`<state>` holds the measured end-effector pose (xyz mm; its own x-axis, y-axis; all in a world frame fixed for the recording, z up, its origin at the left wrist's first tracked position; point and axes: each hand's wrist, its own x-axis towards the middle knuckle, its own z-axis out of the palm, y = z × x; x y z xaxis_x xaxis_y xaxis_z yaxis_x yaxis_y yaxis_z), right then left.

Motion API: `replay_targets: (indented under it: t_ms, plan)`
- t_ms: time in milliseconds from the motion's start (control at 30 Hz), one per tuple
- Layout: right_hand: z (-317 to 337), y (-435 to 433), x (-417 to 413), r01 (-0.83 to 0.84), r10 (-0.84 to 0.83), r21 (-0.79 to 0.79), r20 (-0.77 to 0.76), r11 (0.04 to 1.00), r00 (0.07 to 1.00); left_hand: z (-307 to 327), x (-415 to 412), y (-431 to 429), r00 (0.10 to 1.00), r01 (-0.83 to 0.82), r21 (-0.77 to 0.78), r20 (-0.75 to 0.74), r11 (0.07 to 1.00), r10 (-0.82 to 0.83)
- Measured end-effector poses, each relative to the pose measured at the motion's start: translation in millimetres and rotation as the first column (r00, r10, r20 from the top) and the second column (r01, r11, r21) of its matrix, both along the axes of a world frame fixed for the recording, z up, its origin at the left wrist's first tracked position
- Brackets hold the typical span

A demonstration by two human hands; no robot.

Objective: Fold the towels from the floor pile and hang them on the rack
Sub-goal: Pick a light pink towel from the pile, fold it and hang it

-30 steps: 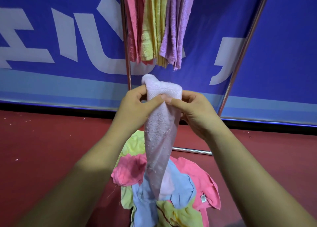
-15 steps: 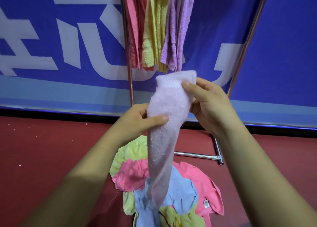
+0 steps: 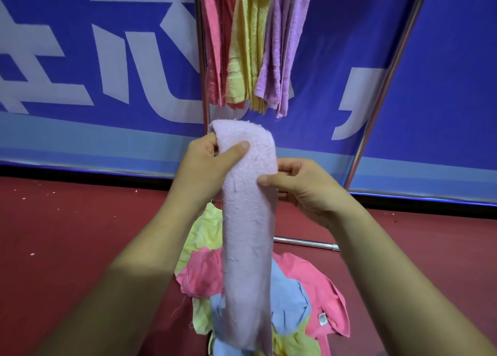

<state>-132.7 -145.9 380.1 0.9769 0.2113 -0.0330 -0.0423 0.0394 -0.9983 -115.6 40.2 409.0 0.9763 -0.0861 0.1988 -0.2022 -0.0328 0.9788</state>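
A pale lilac towel (image 3: 248,234) hangs folded into a long narrow strip in front of me. My left hand (image 3: 207,164) grips its top fold, thumb across the front. My right hand (image 3: 298,186) pinches the towel's right edge a little lower. Below it, on the red floor, lies the pile of towels (image 3: 293,296) in pink, blue and yellow-green. On the rack (image 3: 203,92) above hang a pink towel (image 3: 215,43), a yellow towel (image 3: 246,46) and a purple towel (image 3: 285,46).
A blue banner with white lettering (image 3: 94,67) stands close behind the rack. The rack's right slanted pole (image 3: 387,81) and its floor bar (image 3: 306,241) sit just behind the pile. Red floor (image 3: 67,234) spreads to both sides.
My left hand has moved up to grip the towel's top fold, and my right hand has dropped lower onto its right edge. The towel now hangs as a straighter, flatter strip.
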Motion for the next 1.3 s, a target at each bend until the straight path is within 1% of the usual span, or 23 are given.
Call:
replay_targets:
  t_ms: [100, 167, 200, 267, 333, 367, 400, 467, 500, 533, 567, 633, 700, 767, 900, 933, 1000, 1100, 1167, 1200, 1233, 1267, 1300]
  plan:
    - [-1.6, 2.8, 0.7, 0.088, -0.088, 0.007, 0.037, 0.996, 0.995, -0.7, 1.5, 0.9, 1.000, -0.013, -0.007, -0.009, 1.000, 0.013]
    - [0.6, 4.4, 0.2, 0.105, -0.106, 0.024, 0.073, 0.994, 0.992, -0.7, 3.1, 2.7, 1.000, -0.016, -0.020, -0.027, 1.000, 0.015]
    - [2.0, 5.1, -0.3, 0.103, -0.105, 0.030, 0.089, 0.994, 0.990, -0.2, 2.9, 3.8, 0.999, 0.008, -0.030, -0.044, 1.000, -0.009]
    - [6.3, 7.2, -1.4, 0.096, -0.101, 0.052, 0.104, 0.994, 0.989, 1.2, 0.3, 4.8, 0.984, 0.124, -0.106, -0.112, 0.987, -0.136]
    - [9.0, 6.7, -1.1, 0.113, -0.123, 0.094, 0.105, 0.989, 0.987, 1.8, -3.0, 6.2, 0.944, 0.239, -0.162, -0.192, 0.957, -0.268]
    - [10.0, 5.8, -0.3, 0.128, -0.140, 0.115, 0.105, 0.985, 0.985, 0.2, -3.0, 7.9, 0.927, 0.284, -0.130, -0.217, 0.950, -0.307]
    - [11.8, 4.9, -0.1, 0.143, -0.158, 0.135, 0.100, 0.980, 0.982, -2.4, -2.2, 10.3, 0.913, 0.332, -0.046, -0.235, 0.942, -0.333]
    - [14.3, 1.1, 1.1, 0.172, -0.189, 0.175, 0.091, 0.970, 0.978, -9.3, -0.3, 15.1, 0.909, 0.397, 0.229, -0.234, 0.889, -0.345]
    - [15.4, -0.7, 1.5, 0.189, -0.207, 0.190, 0.080, 0.963, 0.975, -12.4, -0.6, 16.0, 0.915, 0.397, 0.335, -0.222, 0.855, -0.338]
    - [16.1, -2.2, 1.6, 0.206, -0.223, 0.202, 0.062, 0.957, 0.973, -14.7, -0.7, 16.5, 0.924, 0.380, 0.384, -0.207, 0.842, -0.322]
    - [16.1, -3.5, 1.8, 0.223, -0.238, 0.216, 0.043, 0.951, 0.970, -16.2, -1.2, 15.4, 0.932, 0.359, 0.377, -0.189, 0.854, -0.308]
    - [14.6, -5.7, 3.0, 0.252, -0.263, 0.230, 0.019, 0.940, 0.965, -17.6, -2.5, 11.1, 0.942, 0.330, 0.290, -0.154, 0.898, -0.297]
    - [10.8, -6.5, 4.7, 0.246, -0.254, 0.218, 0.011, 0.945, 0.967, -17.6, -3.3, 4.8, 0.955, 0.292, 0.195, -0.118, 0.936, -0.273]
    - [7.1, -7.0, 4.7, 0.184, -0.187, 0.211, -0.006, 0.960, 0.982, -16.2, -4.1, -0.5, 0.969, 0.234, 0.105, -0.106, 0.966, -0.223]
    - [-1.5, -10.7, 0.1, -0.026, 0.031, 0.101, -0.046, 0.995, 0.998, -15.0, -0.7, -1.0, 0.984, 0.119, -0.046, -0.129, 0.992, -0.124]
    - [-4.7, -10.5, -0.8, -0.060, 0.064, 0.074, -0.055, 0.995, 0.996, -13.8, 0.6, 0.1, 0.986, 0.094, -0.061, -0.133, 0.994, -0.102]
    - [-12.2, -9.2, 0.3, -0.048, 0.051, 0.042, -0.053, 0.998, 0.997, -11.4, 2.2, 1.1, 0.986, 0.075, -0.098, -0.144, 0.992, -0.089]
    - [-15.5, -4.8, 1.4, 0.050, -0.049, 0.054, -0.017, 0.997, 0.999, -8.4, 2.9, 0.7, 0.979, 0.072, -0.190, -0.173, 0.979, -0.106]
    - [-14.8, -2.8, 2.3, 0.068, -0.069, 0.089, 0.013, 0.994, 0.998, -8.9, 4.8, 1.4, 0.966, 0.076, -0.241, -0.223, 0.968, -0.132]
    - [-13.9, -1.6, 2.4, 0.072, -0.075, 0.115, 0.021, 0.991, 0.997, -9.9, 5.7, 2.4, 0.952, 0.106, -0.258, -0.251, 0.960, -0.173]
    - [-13.0, -0.4, 2.7, 0.082, -0.086, 0.150, 0.018, 0.985, 0.996, -11.6, 7.2, 4.6, 0.935, 0.156, -0.252, -0.275, 0.955, -0.225]
    - [-12.8, -0.3, 3.8, 0.098, -0.101, 0.189, 0.009, 0.977, 0.995, -12.9, 7.8, 6.9, 0.917, 0.218, -0.210, -0.292, 0.953, -0.274]
    - [-11.8, 0.1, 4.4, 0.113, -0.115, 0.219, -0.003, 0.969, 0.993, -15.6, 7.7, 9.0, 0.900, 0.287, -0.128, -0.302, 0.949, -0.313]
